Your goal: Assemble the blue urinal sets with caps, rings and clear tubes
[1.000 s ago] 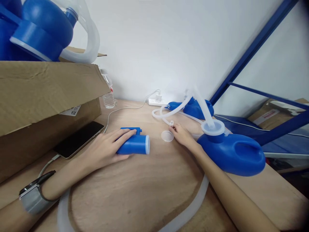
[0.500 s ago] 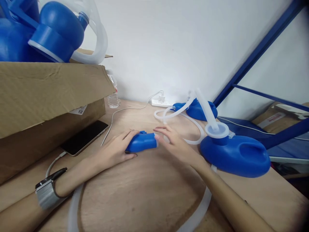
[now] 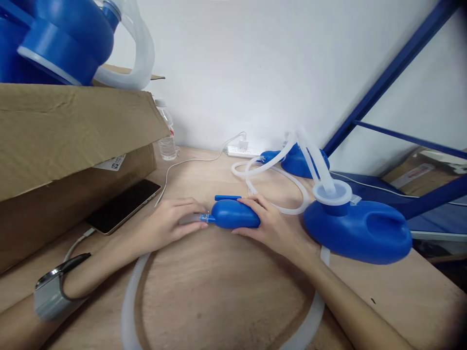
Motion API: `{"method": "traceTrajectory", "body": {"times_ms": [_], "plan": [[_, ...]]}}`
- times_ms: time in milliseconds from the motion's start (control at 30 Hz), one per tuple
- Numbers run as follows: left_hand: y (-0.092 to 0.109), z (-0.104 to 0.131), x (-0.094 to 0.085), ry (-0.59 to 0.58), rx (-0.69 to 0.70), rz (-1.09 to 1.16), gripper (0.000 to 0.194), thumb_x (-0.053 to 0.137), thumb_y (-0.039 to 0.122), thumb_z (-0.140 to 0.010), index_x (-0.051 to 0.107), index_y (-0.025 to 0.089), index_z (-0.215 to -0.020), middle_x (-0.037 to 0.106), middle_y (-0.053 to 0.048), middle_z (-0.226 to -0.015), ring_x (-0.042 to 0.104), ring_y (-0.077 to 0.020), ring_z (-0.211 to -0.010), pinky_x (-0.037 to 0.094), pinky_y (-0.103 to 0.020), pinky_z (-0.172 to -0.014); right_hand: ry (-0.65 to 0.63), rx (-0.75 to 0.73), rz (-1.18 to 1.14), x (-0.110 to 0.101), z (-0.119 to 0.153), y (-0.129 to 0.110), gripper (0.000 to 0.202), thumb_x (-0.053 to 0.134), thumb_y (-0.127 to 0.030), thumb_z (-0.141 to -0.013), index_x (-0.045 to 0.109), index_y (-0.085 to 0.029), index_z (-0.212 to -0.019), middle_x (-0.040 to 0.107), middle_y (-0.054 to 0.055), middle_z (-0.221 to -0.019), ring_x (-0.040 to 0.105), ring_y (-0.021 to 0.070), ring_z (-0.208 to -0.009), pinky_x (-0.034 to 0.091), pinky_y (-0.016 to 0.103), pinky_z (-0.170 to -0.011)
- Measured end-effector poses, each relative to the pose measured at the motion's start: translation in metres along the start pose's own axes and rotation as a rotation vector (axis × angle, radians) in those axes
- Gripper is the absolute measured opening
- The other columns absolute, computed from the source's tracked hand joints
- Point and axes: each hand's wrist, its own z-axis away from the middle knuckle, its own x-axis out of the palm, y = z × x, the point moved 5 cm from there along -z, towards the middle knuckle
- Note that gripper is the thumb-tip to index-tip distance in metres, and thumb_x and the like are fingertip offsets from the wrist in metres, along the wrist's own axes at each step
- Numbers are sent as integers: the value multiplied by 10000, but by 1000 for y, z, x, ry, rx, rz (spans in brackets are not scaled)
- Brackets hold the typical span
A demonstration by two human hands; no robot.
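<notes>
My right fingers [image 3: 255, 206] clamped the cup [image 3: 231, 215], long axis nine-to-three; my left fingers [image 3: 189, 209] pinched the tube [image 3: 191, 219] at its nine o'clock.

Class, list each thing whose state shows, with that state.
Left hand, around tube
Right hand, gripping blue container
Blue container, tube at narrow end
Phone, screen dark, cable attached
Water bottle, upright, capped
Cardboard box, open
Power strip, plug inserted
Large blue bottle, mouth up

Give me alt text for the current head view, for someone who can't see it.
A person's right hand holds a small blue receptacle on a wooden table while the left hand holds the translucent hose at the receptacle's narrow end. Right of them lies a larger blue handled bottle; left, a smartphone and cardboard box.
</notes>
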Motion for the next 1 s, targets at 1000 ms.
{"method": "traceTrajectory", "body": {"times_ms": [1000], "plan": [[-20,-2,18,-141,-632,579,380,659,545,-888,657,171,-824,577,32,-554,436,-88,-480,298,-194,-461,173,-316,313,-7,8,-23,548,618,-480,-1003,549,-146,-1432,683,174,-1230,711,297,-1074,634,425,-845]]}}
